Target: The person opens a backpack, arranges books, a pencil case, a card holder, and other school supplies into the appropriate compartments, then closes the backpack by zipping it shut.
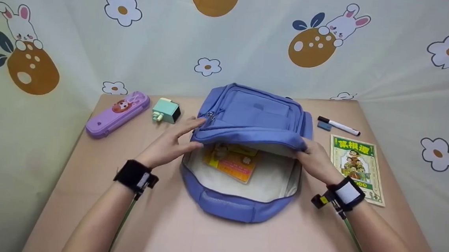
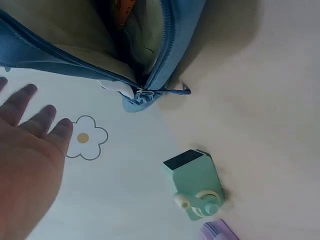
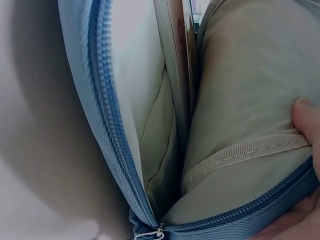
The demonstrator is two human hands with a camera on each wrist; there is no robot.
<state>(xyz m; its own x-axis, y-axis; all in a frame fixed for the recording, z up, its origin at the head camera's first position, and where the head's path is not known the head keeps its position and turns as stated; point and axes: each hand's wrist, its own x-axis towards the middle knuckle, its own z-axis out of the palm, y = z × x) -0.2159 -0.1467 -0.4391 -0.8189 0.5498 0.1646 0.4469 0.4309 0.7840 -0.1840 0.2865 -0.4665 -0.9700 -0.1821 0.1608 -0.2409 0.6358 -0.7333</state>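
A blue backpack (image 1: 257, 112) lies unzipped, its front panel lifted and its pale lining (image 1: 272, 176) showing. Inside rests an orange and yellow book (image 1: 232, 162), its upper part hidden beneath the panel. My right hand (image 1: 317, 160) grips the panel's right edge; in the right wrist view the thumb (image 3: 305, 117) lies on the lining and the fingers are outside, past the zipper (image 3: 245, 210). At the panel's left edge, my left hand (image 1: 170, 144) has its fingers spread and straight. The left wrist view shows those fingers (image 2: 42, 120) apart from the bag's zipped rim (image 2: 65, 57).
To the left lie a purple pencil case (image 1: 116, 114) and a mint-green pencil sharpener (image 1: 166, 110) with a crank. At the right are a marker (image 1: 339, 126), a small blue eraser (image 1: 324, 126) and a green-covered book (image 1: 356, 167). A printed curtain (image 1: 254, 37) hangs behind the table (image 1: 220, 244).
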